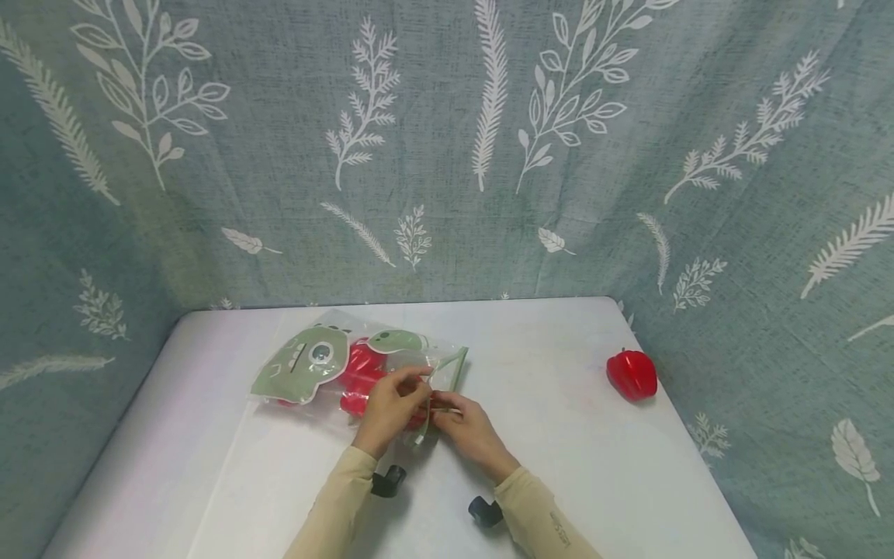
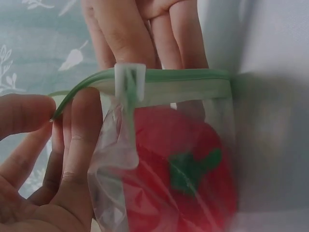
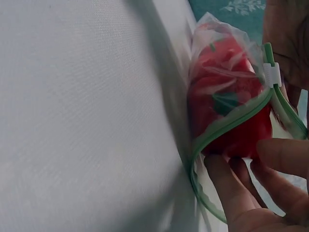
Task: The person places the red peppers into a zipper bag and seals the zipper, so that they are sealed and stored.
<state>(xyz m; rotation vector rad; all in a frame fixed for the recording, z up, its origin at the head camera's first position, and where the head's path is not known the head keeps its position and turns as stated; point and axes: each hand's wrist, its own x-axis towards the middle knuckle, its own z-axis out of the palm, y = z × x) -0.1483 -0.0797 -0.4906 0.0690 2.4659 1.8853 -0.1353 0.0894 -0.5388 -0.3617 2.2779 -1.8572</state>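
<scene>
A clear plastic bag (image 1: 401, 361) lies on the tabletop (image 1: 545, 466), left of the middle, its mouth toward the right. Its wall carries a pale green cartoon creature (image 1: 296, 363) with a round eye and white teeth, and a smaller green print sits near the far edge. The plastic is creased and shiny, and bright red shows through it. Up close, a red pepper (image 2: 161, 140) with a green stem cap sits just inside the mouth, with more red behind it. A green strip (image 2: 188, 75) edges the mouth and bends into loose curves, the opening parted; a small white slider (image 2: 137, 82) sits on the strip.

The left hand (image 1: 387, 407) reaches across the bag's near side, its grip pinching the green strip between thumb and fingertip, with the other fingers bent below. The right hand (image 1: 471, 431) comes to the mouth from the right; its grip is loosely spread, thumb and fingers stretched forward with the tips against the end of the pepper. The two hands are close together, and both forearms slant in from the near edge in beige sleeves (image 1: 334, 497), a black fitting (image 1: 389, 481) beside each wrist.

Well apart, near the tabletop's right edge, another red pepper (image 1: 632, 375) rests by itself. Behind and around the tabletop hangs a grey-green curtain (image 1: 433, 155) printed with white leaves and sprigs.
</scene>
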